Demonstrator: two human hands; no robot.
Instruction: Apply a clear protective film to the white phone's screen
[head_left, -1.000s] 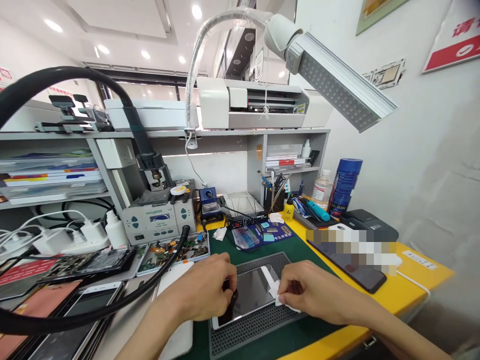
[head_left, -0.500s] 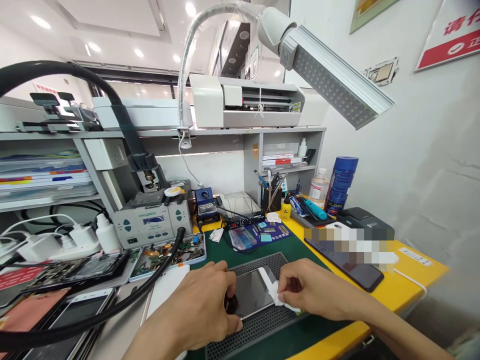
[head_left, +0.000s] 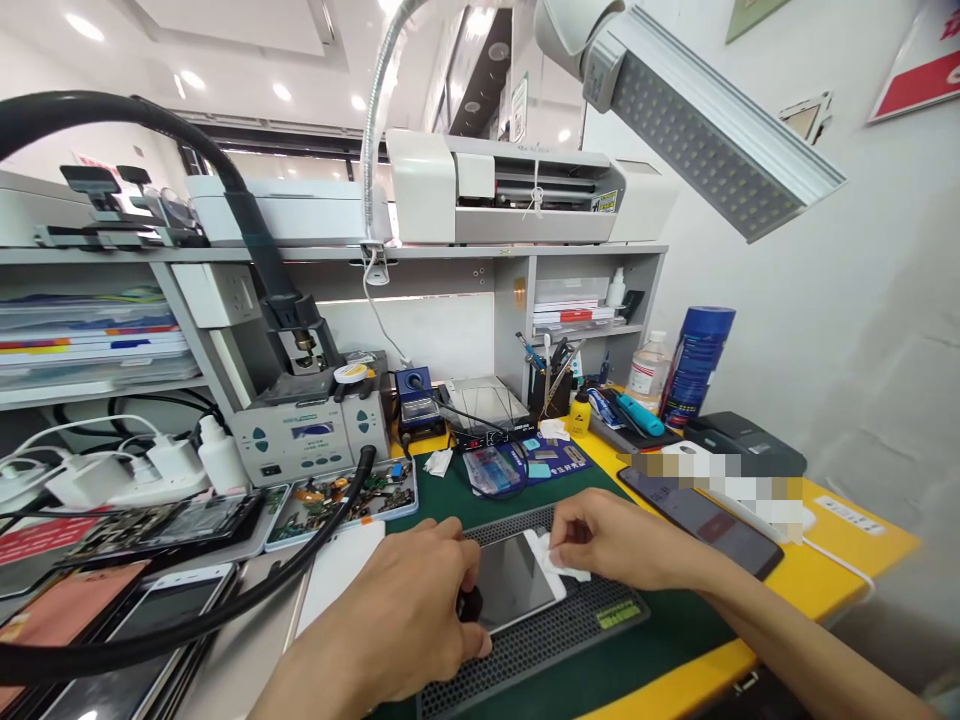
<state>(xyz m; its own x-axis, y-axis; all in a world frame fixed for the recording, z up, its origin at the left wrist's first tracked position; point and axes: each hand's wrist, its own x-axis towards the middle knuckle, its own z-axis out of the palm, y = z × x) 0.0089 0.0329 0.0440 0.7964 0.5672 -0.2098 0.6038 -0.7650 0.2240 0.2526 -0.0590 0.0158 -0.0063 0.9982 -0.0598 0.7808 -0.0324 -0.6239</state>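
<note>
Left hand (head_left: 409,605) is clamped on the phone (head_left: 516,578). By the right hand (head_left: 611,540), a tissue (head_left: 576,575) is pinched at the phone's end

A hot-air station (head_left: 285,455) and circuit parts (head_left: 315,500) mark this repair workshop.

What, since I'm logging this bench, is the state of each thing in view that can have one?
White phone, face up, screen dark.
Tissue, crumpled, at the phone's right end.
Left hand, gripping the phone.
Right hand, pinching the tissue.
Mat, flat under the phone.
Lamp, looks unlit.
Parts tray, uncovered.
Yellow bottle, upright.
Clear bottle, upright, capped.
</note>
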